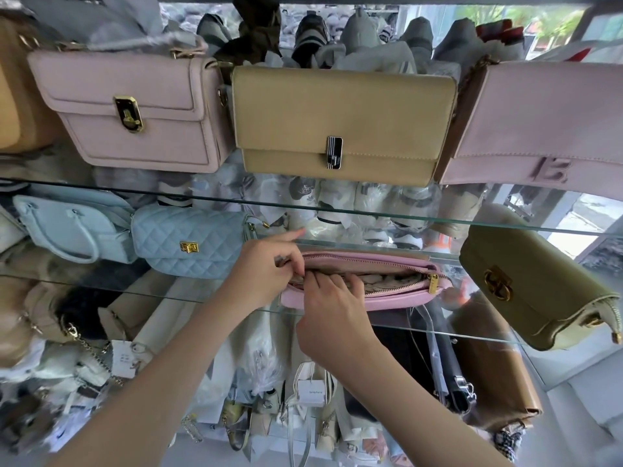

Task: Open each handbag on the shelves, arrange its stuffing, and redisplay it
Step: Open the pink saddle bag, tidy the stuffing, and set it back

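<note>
A pink zip-top handbag (397, 296) lies on the middle glass shelf (438, 328), its zipper open and pale paper stuffing (387, 280) showing inside. A gold zipper pull (433, 284) hangs at the bag's right end. My left hand (266, 267) pinches the far left edge of the opening, index finger pointing up and right. My right hand (332, 310) has its fingertips inside the opening at the left, pressing on the stuffing.
On the same shelf, a quilted light-blue bag (192, 244) sits left and an olive bag (536, 291) right. Above stand a pink flap bag (135, 109), a tan flap bag (340, 119) and another pink bag (539, 126). Tagged bags crowd the space below.
</note>
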